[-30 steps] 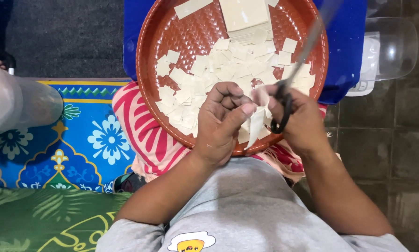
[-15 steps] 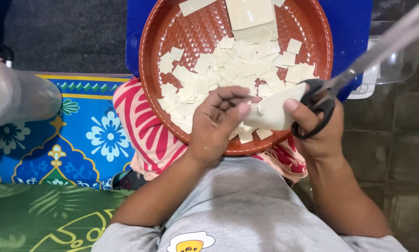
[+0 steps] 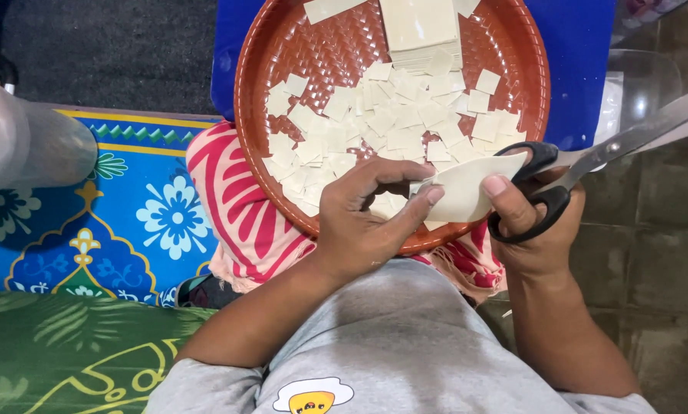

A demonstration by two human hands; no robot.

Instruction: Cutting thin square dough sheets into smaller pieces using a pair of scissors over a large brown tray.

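A round brown woven tray (image 3: 283, 46) rests on my lap, filled with several small cream dough squares (image 3: 382, 123) and a stack of larger sheets (image 3: 419, 23) at its far side. My left hand (image 3: 359, 222) pinches the left edge of a pale dough sheet (image 3: 467, 188) held over the tray's near rim. My right hand (image 3: 532, 218) grips black-handled scissors (image 3: 582, 165), blades pointing up to the right, and its thumb presses the same sheet's right side.
A blue surface (image 3: 582, 69) lies under the tray. A patterned blue floral mat (image 3: 129, 222) and green leafy cloth (image 3: 60, 353) cover the left. A clear plastic container (image 3: 643, 84) sits at the right, on a grey tiled floor (image 3: 651, 307).
The scissors swung from pointing up over the tray to pointing out to the right. The dough sheet now lies flatter between both hands, which have drawn slightly apart.
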